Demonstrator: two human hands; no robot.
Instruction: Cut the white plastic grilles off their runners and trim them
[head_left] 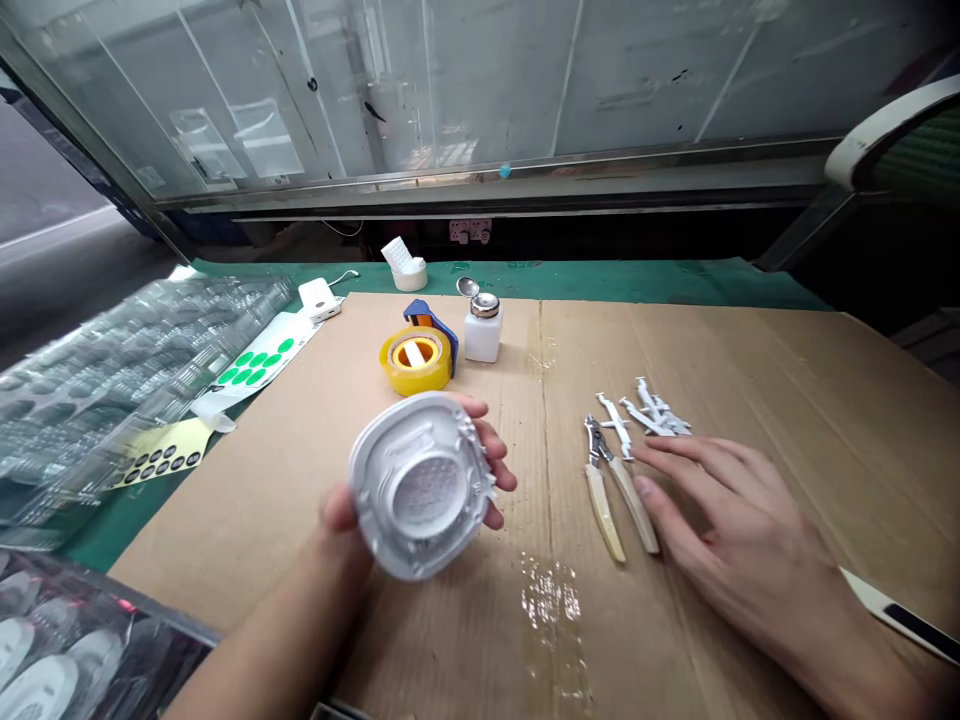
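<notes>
The plastic housing (420, 487) is white. The tape roll (415, 362) is yellow. The sticker sheet (253, 358) has round green dots, and the pliers (602, 510) have cream handles.

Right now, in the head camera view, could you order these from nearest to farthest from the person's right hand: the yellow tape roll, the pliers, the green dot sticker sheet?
1. Pliers, just left of the right hand.
2. Yellow tape roll, farther left and ahead.
3. Green dot sticker sheet, farthest, out to the left.

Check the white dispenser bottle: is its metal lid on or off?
Off: the round metal lid sits behind the white dispenser bottle, not covering its metal top.
</notes>
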